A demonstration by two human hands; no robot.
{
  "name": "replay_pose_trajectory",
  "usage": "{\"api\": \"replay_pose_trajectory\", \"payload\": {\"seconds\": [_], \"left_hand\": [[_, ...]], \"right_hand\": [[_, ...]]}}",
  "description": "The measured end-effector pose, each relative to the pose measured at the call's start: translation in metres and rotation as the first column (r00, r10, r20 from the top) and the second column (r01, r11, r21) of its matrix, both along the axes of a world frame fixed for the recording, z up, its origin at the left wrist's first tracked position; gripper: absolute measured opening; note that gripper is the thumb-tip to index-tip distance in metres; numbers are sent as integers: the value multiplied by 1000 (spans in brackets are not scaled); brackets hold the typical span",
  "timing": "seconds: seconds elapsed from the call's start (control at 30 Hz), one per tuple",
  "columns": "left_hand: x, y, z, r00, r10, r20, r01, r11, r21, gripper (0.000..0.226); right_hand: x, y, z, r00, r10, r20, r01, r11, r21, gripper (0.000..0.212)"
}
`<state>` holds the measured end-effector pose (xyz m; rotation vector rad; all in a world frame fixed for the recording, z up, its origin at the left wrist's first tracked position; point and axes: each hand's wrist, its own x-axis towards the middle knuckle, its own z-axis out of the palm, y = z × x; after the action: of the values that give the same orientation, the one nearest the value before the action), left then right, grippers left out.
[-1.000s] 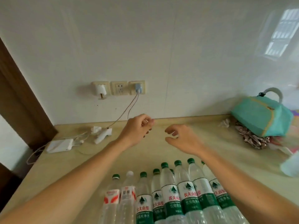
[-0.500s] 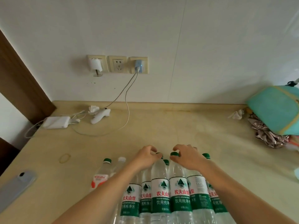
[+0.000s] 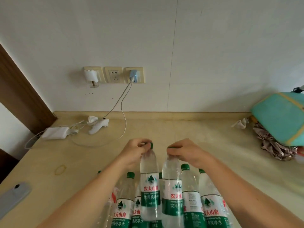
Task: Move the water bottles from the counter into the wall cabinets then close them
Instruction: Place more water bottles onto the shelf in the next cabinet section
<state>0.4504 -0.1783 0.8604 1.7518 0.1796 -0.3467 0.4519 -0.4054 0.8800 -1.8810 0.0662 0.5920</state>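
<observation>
Several clear water bottles with green caps and green-white labels stand clustered at the near edge of the beige counter [image 3: 172, 129]. My left hand [image 3: 133, 152] grips the green cap of one bottle [image 3: 149, 181], raised above the others. My right hand [image 3: 187, 152] grips the cap of a second bottle [image 3: 171, 186], also raised beside it. More bottles [image 3: 190, 191] stand below and around them, one at the left with a red-white label [image 3: 114, 195]. No wall cabinet is in view.
On the counter at the back left lie a white power adapter [image 3: 55, 132], a white device [image 3: 98, 126] and cables running to wall sockets [image 3: 113, 74]. A grey phone [image 3: 13, 197] and rubber band [image 3: 60, 169] lie left. A teal bag [image 3: 279, 119] sits right, over crumpled wrapping.
My hands came down from mid-air onto the bottle caps, gripped two bottles and have lifted them above the cluster. The view tilted down and then up a little.
</observation>
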Motion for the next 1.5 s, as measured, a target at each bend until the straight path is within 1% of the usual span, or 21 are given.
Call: {"api": "replay_pose_trajectory", "payload": {"seconds": [0.03,0.07,0.1,0.13,0.2,0.23,0.3,0.37,0.43,0.5,0.63,0.77,0.83,0.9,0.97,1.07,1.13,1.23,1.33,1.4,1.5], "left_hand": [[5,3,12,998,26,64,-26,1000,-5,19],[11,4,24,991,51,127,-50,999,-7,21],[16,5,34,979,67,193,-69,998,4,22],[21,5,43,961,71,266,-83,996,36,23],[28,1,56,918,32,396,-92,987,133,25],[29,-2,58,901,1,434,-85,981,175,27],[29,-7,57,878,-77,473,-61,961,270,31],[28,-8,50,863,-132,488,-62,930,361,33],[26,-7,42,863,-123,490,-89,918,386,32],[24,-6,35,867,-104,486,-111,912,394,32],[23,-9,26,867,-104,487,-113,911,396,33],[26,-10,22,883,-162,441,-26,920,391,33],[26,-11,19,887,-216,408,42,918,394,31],[24,-10,12,902,-221,372,65,919,388,31],[21,-8,0,925,-166,341,36,933,357,38],[18,-8,-19,959,-109,262,19,947,321,58],[14,-12,-29,977,-67,205,4,956,294,60],[9,-21,-44,989,25,149,-63,965,254,54],[3,-29,-58,989,108,100,-123,980,159,54],[-1,-32,-63,987,135,81,-144,983,113,58],[2,-30,-68,987,141,79,-149,982,116,61]], "right_hand": [[3,-6,10,999,-41,6,40,994,103,16],[7,-11,19,997,-74,32,67,983,171,15],[10,-15,28,992,-99,81,80,975,208,16],[14,-18,35,981,-119,156,85,975,206,19],[18,-18,43,937,-133,323,93,986,135,26],[19,-15,43,918,-126,376,99,991,91,29],[20,-9,34,896,-96,434,111,994,-10,33],[19,-6,21,886,-96,454,148,986,-80,35],[19,-7,12,871,-124,475,199,974,-111,36],[21,-9,8,854,-158,497,241,965,-107,37],[27,-9,8,856,-140,498,226,967,-117,39],[36,-4,3,846,-123,519,219,967,-128,37],[40,-3,-4,855,-128,502,217,968,-123,37],[43,-5,-13,877,-126,464,208,969,-129,42],[42,-9,-25,905,-132,405,190,976,-106,52],[41,-18,-42,957,-87,277,125,985,-122,68],[43,-22,-53,979,-52,197,79,988,-134,74],[48,-21,-67,991,-23,129,38,992,-119,73],[53,-19,-78,996,-13,88,21,996,-83,75],[57,-18,-82,996,-5,92,11,998,-63,73],[60,-14,-87,993,-32,114,37,999,-36,67]]}}
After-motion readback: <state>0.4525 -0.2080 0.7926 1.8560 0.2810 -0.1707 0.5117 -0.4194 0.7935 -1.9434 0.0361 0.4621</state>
